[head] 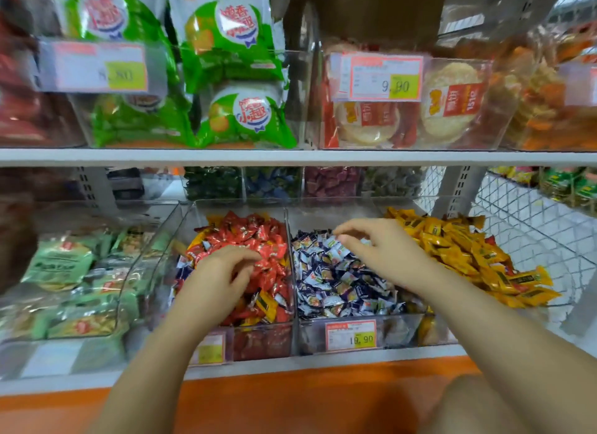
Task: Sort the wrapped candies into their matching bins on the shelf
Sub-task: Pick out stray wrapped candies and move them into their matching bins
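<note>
Three clear bins stand side by side on the lower shelf. The left bin (289,226) holds red candies (255,236) with a few stray yellow candies (268,304) and blue-white ones near its front. The middle bin (361,331) is full of blue-white candies (339,281). Yellow candies (458,249) fill the right bin. My left hand (216,281) lies on the red pile, fingers curled down into the wrappers. My right hand (381,249) hovers over the blue-white pile with fingers bent; nothing shows plainly between its fingertips.
A clear bin of green packets (68,272) sits at the left. A wire mesh basket (533,226) is at the right. The upper shelf carries green snack bags (226,45) and rice crackers (449,104). Price tags (350,335) hang on the bin fronts.
</note>
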A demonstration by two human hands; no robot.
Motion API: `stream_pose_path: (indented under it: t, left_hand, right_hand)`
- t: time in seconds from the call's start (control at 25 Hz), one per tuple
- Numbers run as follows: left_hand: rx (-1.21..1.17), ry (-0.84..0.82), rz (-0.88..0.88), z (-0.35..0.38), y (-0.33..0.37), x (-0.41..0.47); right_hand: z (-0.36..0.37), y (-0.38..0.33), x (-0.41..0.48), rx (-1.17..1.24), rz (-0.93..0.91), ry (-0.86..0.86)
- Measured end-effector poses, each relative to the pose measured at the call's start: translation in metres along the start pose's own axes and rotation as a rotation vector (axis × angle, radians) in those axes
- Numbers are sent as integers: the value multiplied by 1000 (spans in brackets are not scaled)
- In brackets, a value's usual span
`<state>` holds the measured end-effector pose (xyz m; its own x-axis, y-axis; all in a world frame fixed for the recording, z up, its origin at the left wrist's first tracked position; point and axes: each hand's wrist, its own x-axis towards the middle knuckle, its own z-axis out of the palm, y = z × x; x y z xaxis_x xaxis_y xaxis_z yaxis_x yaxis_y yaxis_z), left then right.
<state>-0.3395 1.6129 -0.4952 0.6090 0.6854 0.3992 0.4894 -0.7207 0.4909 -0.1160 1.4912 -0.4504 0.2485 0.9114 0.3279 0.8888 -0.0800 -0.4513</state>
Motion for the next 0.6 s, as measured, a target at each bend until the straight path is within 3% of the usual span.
stream_pose_path:
  t: [0.12,0.24,0.44,0.6]
  left_hand:
    - [-1,-97,-64,-8,-19,-3]
    - [-34,-326,-97,-4,-22,-4]
    - [130,-629,29,17,-17,18]
    - [189,-584,86,25,-17,21]
  right_hand:
    - [35,-30,12,41,-77,-118]
    - [63,-33,16,-2,-125,-238]
    - [71,-21,13,58,-119,-237]
    - [71,-20,13,66,-132,-246]
